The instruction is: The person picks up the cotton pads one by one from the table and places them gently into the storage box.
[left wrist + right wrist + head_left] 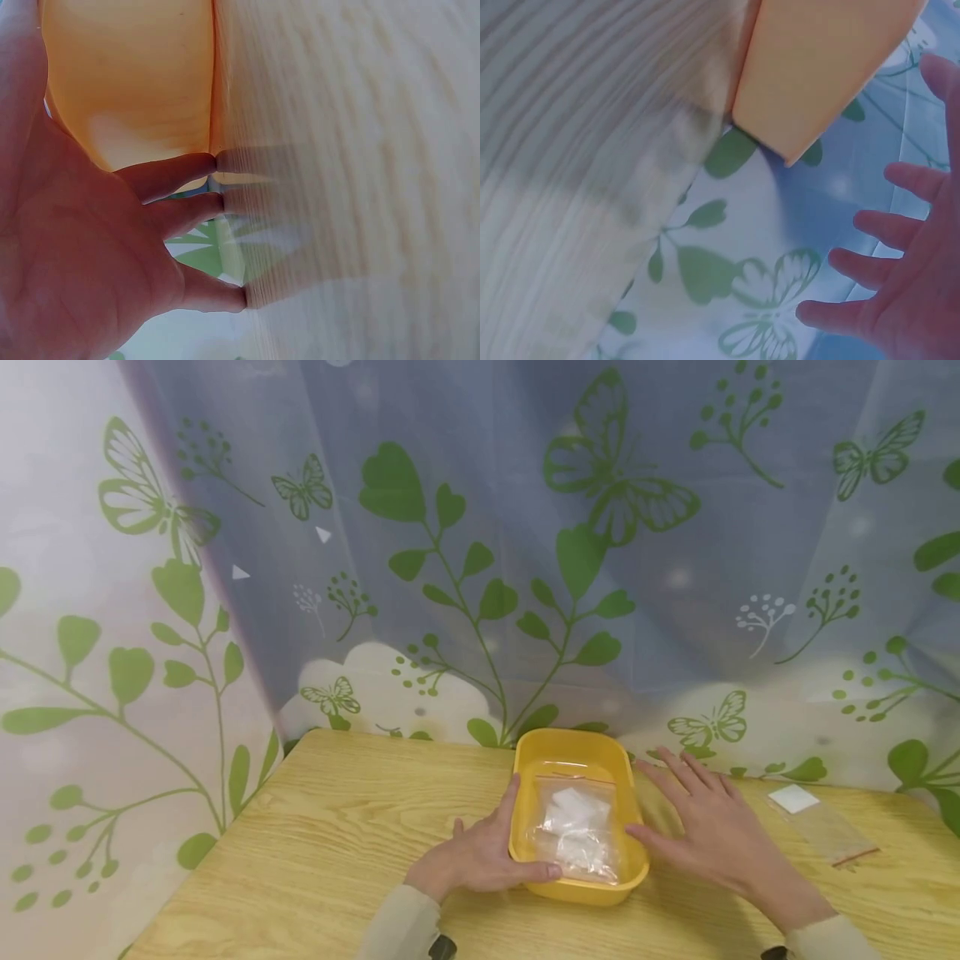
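Note:
A yellow plastic basket point(633, 860) stands on the wood-grain table, holding clear zip bags point(577, 827) with white pieces inside. My left hand point(480, 856) rests against the basket's left side, its thumb across the front rim and its index finger along the wall. In the left wrist view, other fingers point(169, 176) reach straight down to the tabletop beside the orange-looking wall. To the right of the basket hovers my right hand point(705, 831), palm down, fingers spread and holding nothing. Its thumb tip is close to the right rim; whether they touch I cannot tell.
Right of the right hand, a clear zip bag point(828, 835) with a red seal lies on the table point(337, 827), a white square point(793, 798) at its far end. A curtain point(480, 568) with leaves and butterflies hangs behind the table's back edge.

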`<act>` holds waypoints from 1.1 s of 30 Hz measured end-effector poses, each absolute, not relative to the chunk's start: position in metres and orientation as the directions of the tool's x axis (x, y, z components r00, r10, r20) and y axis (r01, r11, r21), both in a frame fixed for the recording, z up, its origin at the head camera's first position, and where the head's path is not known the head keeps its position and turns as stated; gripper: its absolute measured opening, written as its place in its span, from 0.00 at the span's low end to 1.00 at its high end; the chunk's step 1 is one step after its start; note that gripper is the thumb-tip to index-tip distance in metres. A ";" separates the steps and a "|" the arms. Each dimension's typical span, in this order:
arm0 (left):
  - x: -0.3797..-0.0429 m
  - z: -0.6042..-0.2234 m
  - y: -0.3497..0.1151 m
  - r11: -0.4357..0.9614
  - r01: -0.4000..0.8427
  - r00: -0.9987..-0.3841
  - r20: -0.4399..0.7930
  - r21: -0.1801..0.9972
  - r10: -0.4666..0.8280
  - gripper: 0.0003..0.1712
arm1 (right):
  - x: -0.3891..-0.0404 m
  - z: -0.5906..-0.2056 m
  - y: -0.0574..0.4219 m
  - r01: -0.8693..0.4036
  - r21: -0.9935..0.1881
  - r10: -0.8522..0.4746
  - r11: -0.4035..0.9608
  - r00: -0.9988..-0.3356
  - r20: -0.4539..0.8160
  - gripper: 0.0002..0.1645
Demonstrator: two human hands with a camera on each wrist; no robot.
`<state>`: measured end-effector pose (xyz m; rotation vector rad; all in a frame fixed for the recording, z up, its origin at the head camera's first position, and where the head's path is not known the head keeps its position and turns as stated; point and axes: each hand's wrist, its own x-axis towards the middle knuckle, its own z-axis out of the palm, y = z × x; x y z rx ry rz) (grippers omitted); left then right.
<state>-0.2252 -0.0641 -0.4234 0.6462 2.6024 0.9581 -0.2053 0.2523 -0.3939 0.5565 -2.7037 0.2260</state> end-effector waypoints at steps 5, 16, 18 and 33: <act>-0.225 -0.423 -0.065 0.686 0.306 -0.858 -0.122 0.660 0.499 0.75 | -0.203 -0.397 0.270 -0.384 -0.096 -0.321 0.918 -0.864 0.387 0.48; -0.224 -0.425 -0.065 0.703 0.298 -0.863 -0.133 0.646 0.488 0.76 | -0.199 -0.401 0.305 -0.347 -0.134 -0.265 0.928 -0.870 0.416 0.47; -0.225 -0.425 -0.065 0.704 0.298 -0.863 -0.133 0.645 0.487 0.76 | -0.198 -0.401 0.311 -0.326 -0.129 -0.252 0.936 -0.881 0.400 0.48; -0.225 -0.425 -0.064 0.692 0.307 -0.864 -0.113 0.653 0.491 0.76 | -0.195 -0.411 0.348 -0.178 -0.023 -0.160 0.984 -0.928 0.338 0.51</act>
